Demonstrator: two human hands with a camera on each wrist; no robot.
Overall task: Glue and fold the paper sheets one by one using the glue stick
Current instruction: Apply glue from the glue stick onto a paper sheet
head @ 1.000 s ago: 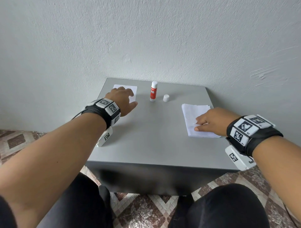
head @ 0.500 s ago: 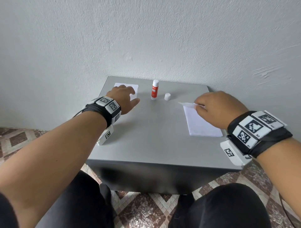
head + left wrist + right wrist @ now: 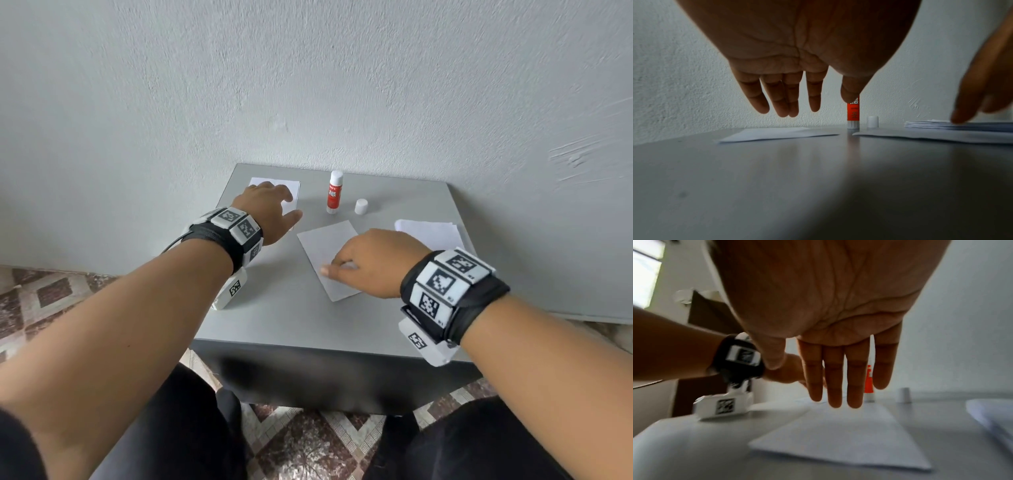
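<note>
**A:** Since half a second back, the right hand (image 3: 371,262) has carried one sheet (image 3: 325,253) off the stack (image 3: 430,233) and laid it flat in the middle of the worktop (image 3: 308,325). Now its fingers are straight, with the tips down on the sheet's near right part; that grip is released, pressing rather than pinching.

**B:** And the left hand (image 3: 270,212)?

**A:** It hovers at the far left over the folded paper (image 3: 274,186) lying there, fingers loose and apart, grasping nothing. The wrist view shows its fingertips clear of the surface.

**B:** Where's the glue stick (image 3: 334,193)?

**A:** Upright near the far edge, between the folded paper and the stack, uncapped. Its cap (image 3: 361,206) stands just to its right. Nobody is touching either.

**B:** So what could go wrong?

**A:** The sheet lies askew to the worktop's edges, so I'd judge a fold started now could come out crooked. It is also light: if the pressing fingers lift before the other hand pins it, dragging glue across could slide or crumple it. And the stick is tall and narrow; the left thumb (image 3: 291,216) is near it, so a careless reach could knock it over towards the cap.
</note>
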